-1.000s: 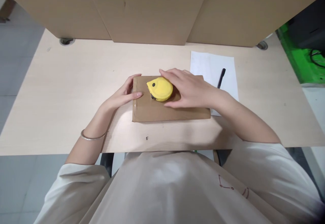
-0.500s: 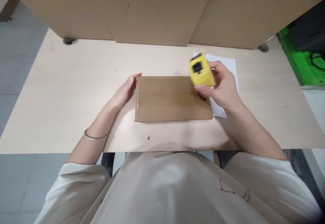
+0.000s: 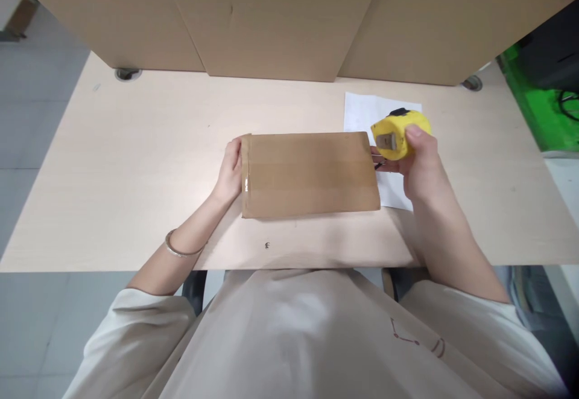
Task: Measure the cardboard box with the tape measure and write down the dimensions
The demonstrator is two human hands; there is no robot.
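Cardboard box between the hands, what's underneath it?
The table shows around the cardboard box, and part of the white paper is hidden by its right end. Whether the paper reaches beneath it, or anything else lies there, can't be seen; it's covered.

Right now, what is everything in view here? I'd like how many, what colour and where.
Box: one, brown, on the desk, in front of the person
Tape measure: one, yellow with black, in the right hand
Paper: one visible sheet, white, partly hidden behind box and hand
Desk: one, pale wood
Panels: three, brown, along the desk's far side
Cable holes: two, grey-rimmed, far corners
Green surface: one, far right, bearing something black
Floor: grey, left
Bracelet: one, silvery, left forearm
Shirt: one, beige, bottom
Left hand: one, bare, against the box's left end
Right hand: one, bare, holding the tape measure
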